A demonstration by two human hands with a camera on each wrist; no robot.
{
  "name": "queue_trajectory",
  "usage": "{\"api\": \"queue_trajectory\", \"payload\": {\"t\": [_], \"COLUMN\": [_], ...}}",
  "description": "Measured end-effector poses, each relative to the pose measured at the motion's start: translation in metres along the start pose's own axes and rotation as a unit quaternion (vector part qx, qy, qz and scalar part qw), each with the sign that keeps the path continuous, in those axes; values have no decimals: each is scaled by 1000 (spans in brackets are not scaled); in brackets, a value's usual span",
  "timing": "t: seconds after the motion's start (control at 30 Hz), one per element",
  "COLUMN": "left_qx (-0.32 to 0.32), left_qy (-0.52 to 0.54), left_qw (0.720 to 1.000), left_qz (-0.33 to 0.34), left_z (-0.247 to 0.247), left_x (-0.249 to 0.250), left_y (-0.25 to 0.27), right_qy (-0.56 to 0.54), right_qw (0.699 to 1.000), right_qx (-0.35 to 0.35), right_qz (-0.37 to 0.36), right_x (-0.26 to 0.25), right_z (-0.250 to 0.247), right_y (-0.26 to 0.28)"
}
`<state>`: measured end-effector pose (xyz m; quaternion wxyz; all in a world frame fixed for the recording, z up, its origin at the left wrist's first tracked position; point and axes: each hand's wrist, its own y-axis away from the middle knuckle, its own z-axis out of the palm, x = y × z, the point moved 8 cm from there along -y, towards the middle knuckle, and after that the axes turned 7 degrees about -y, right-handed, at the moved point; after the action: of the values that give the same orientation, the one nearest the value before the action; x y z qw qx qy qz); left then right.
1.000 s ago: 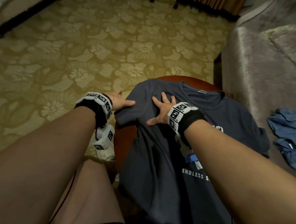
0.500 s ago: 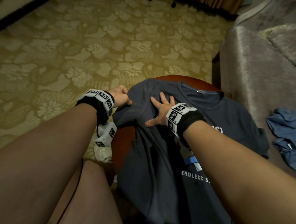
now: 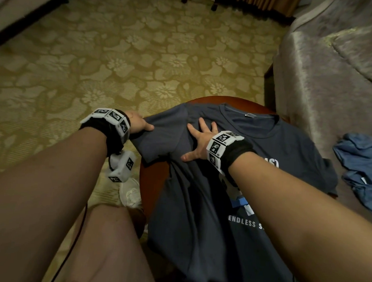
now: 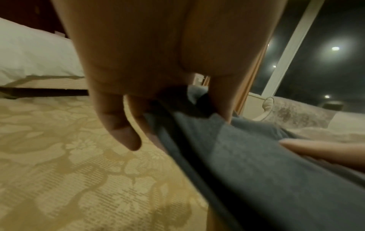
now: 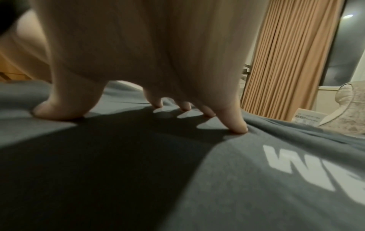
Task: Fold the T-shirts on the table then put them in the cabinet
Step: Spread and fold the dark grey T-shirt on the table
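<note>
A dark grey T-shirt (image 3: 288,146) with white print lies face up over a round wooden table (image 3: 155,182), collar at the far side. My left hand (image 3: 138,125) pinches the shirt's left sleeve (image 3: 159,139) at the table's left edge; in the left wrist view the grey cloth (image 4: 227,148) runs between thumb and fingers. My right hand (image 3: 199,139) lies flat with spread fingers on the shirt's left shoulder, pressing it down; the right wrist view shows the fingertips (image 5: 240,129) on the fabric (image 5: 256,195).
A second, blue T-shirt (image 3: 364,169) lies crumpled on the grey sofa (image 3: 325,87) right of the table. Patterned yellow carpet (image 3: 98,60) spreads to the left and beyond. My knee and a white shoe (image 3: 130,194) are beside the table's left edge.
My left hand has closed on the left sleeve and drawn it out flatter to the left. The right hand stays pressed on the shoulder.
</note>
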<state>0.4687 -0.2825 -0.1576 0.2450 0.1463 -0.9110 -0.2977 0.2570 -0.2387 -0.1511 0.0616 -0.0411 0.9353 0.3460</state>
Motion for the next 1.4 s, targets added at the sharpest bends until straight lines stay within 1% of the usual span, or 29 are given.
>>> {"api": "queue_trajectory", "payload": {"t": [0.1,0.17,0.2,0.23,0.37,0.43,0.5,0.57,0.63,0.77,0.8,0.83,0.9,0.93,0.97,1.0,1.03,1.07,1.1,1.13,1.2,1.27,1.33,1.4], "left_qx": [15,22,27,35,75,91,94,96,101,106,93,68,-8,-1,31,71,100,112,109,92,32,-6,-17,-15], "left_qy": [122,229,267,279,283,280,271,224,173,89,78,84,166,200,230,230,188,99,13,-67,-175,-245,-291,-275], "left_qw": [992,973,963,958,949,949,951,963,972,979,979,979,970,966,961,960,966,978,983,983,978,967,956,961], "left_qz": [7,21,34,48,114,115,119,119,119,151,161,173,179,166,153,144,145,147,149,145,110,64,25,-6], "left_z": [-8,-12,-14,-17,-28,-28,-24,-19,-13,3,11,21,43,44,40,35,33,35,43,57,94,122,135,137], "left_x": [2,5,7,10,26,32,44,58,74,117,129,141,163,169,173,174,177,179,180,179,166,152,146,153], "left_y": [5,9,12,17,38,46,55,63,71,92,96,96,101,100,100,97,96,91,89,87,78,71,67,68], "right_qy": [7,11,10,6,-12,-39,-79,-102,-102,-111,-118,-127,-144,-151,-158,-167,-178,-190,-196,-200,-207,-217,-235,-257], "right_qw": [1000,1000,1000,1000,1000,999,996,993,990,988,987,986,984,982,980,977,974,971,969,966,960,951,935,911], "right_qx": [2,-4,-8,-10,-6,4,32,66,93,107,107,106,104,108,117,127,135,139,140,142,149,161,185,217], "right_qz": [3,5,7,8,7,-1,-10,-6,5,13,13,16,25,29,32,34,39,47,60,75,113,151,192,236], "right_x": [-1,-2,-4,-5,-11,-10,-4,9,30,70,78,85,101,108,117,125,134,144,154,165,190,219,247,276], "right_z": [-2,-4,-5,-6,-8,-8,-9,-13,-15,-11,-9,-6,0,1,1,0,-1,-2,-3,-4,-5,-5,-5,-5], "right_y": [-1,-3,-4,-5,-7,-4,2,11,22,40,43,46,49,51,53,55,58,62,67,71,81,88,100,113]}}
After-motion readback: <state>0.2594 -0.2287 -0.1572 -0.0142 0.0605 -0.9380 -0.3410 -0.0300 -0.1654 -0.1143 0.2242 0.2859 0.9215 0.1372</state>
